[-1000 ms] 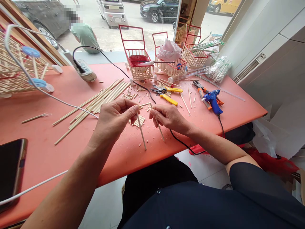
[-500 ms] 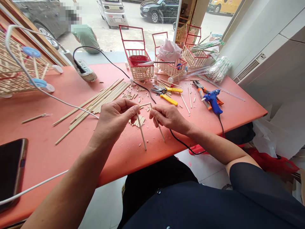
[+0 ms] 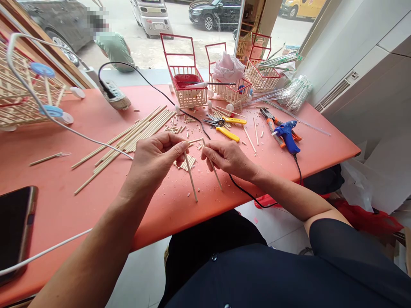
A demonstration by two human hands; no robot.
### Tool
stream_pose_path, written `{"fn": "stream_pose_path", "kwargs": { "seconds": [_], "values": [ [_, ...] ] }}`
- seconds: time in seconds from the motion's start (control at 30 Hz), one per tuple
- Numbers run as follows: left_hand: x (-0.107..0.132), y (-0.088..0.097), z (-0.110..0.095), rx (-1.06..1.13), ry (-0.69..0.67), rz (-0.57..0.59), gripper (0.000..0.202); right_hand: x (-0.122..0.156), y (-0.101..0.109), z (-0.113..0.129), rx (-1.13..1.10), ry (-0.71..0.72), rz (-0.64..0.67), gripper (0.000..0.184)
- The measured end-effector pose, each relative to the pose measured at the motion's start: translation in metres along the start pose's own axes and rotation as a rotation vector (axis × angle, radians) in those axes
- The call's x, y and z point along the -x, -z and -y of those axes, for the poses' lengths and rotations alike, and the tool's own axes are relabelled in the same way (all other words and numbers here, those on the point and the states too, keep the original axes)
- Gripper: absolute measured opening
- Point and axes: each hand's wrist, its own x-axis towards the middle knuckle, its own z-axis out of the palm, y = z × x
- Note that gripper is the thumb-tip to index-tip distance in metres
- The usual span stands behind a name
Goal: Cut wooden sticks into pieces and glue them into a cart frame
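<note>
My left hand (image 3: 154, 159) is closed, pinching the top of a thin wooden stick (image 3: 191, 179) that slants down toward the table's near edge. My right hand (image 3: 226, 157) is closed on a second wooden stick (image 3: 215, 174) that runs almost parallel to the first. A short crosspiece (image 3: 194, 140) lies between the two sticks' upper ends, just above my fingertips. Both hands hover over the orange table (image 3: 96, 188), a thumb's width apart.
A spread of long sticks (image 3: 128, 137) lies left of my hands. Yellow-handled cutters (image 3: 227, 133), a blue glue gun (image 3: 287, 134) and orange pliers sit to the right. Small stick-built carts (image 3: 188, 87) stand at the back. A phone (image 3: 14, 226) rests at the near left.
</note>
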Motion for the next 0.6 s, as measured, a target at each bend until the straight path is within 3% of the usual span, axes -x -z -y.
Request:
{"fn": "stream_pose_path", "kwargs": {
  "seconds": [0.6],
  "values": [
    [-0.0005,0.0002,0.0033,0.006,0.000,-0.005,0.013,0.0012,-0.0001,-0.0007,0.010,-0.017,0.005,0.036]
  ]
}}
